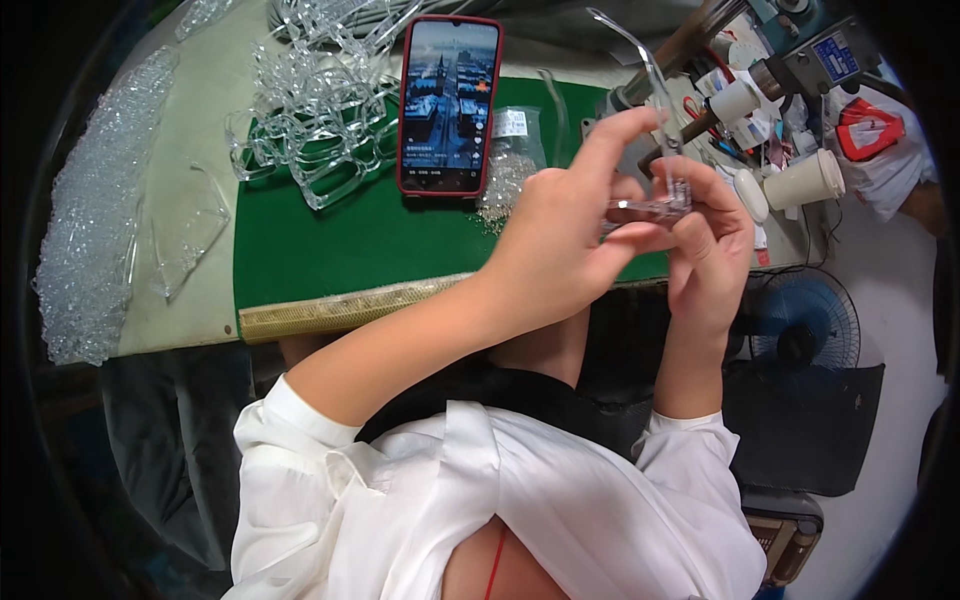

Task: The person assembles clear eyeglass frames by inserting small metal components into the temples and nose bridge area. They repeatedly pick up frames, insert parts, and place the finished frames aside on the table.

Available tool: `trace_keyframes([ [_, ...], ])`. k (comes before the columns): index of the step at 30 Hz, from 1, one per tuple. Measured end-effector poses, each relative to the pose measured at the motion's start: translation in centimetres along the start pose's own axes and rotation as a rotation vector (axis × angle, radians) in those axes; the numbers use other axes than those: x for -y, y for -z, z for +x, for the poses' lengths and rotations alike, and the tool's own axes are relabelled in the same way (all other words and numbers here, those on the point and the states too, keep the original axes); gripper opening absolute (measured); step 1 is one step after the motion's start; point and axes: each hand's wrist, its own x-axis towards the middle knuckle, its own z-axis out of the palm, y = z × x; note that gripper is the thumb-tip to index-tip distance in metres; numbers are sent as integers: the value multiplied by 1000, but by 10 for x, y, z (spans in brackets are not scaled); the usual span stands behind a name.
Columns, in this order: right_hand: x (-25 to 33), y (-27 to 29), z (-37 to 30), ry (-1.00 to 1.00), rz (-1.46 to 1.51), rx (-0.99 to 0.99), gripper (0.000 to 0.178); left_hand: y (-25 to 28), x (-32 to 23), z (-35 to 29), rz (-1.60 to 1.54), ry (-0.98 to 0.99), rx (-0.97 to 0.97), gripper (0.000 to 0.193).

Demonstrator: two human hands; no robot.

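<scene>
In front of the bench's right part, my left hand (560, 225) and my right hand (712, 235) hold a clear plastic eyeglass frame (675, 204) between them. One clear temple arm (640, 48) rises from it, its curved end pointing up and left. My left fingers pinch around the frame and the temple's lower part, while my right thumb and fingers close on the frame's right side. Fingers partly hide the frame, so I cannot tell how the hinge sits. To the left of my hands lies a plastic bag (513, 165) with tiny metal parts, some spilled (492, 217).
A heap of clear eyeglass frames (320, 110) lies on the green mat (320, 255) beside a red-cased phone (448, 110). Clear temple arms (95, 215) are piled far left. A bench machine (790, 60), paper cup (806, 180) and fan (806, 320) are at right.
</scene>
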Motion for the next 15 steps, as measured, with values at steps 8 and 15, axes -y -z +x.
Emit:
trace_keyframes([
  [8, 11, 53, 34, -23, -26, -84, 33, -45, 42, 40, -104, -134, -52, 23],
  [15, 14, 89, 51, 34, -181, -301, 26, -68, 49, 71, -115, -90, -36, 5],
])
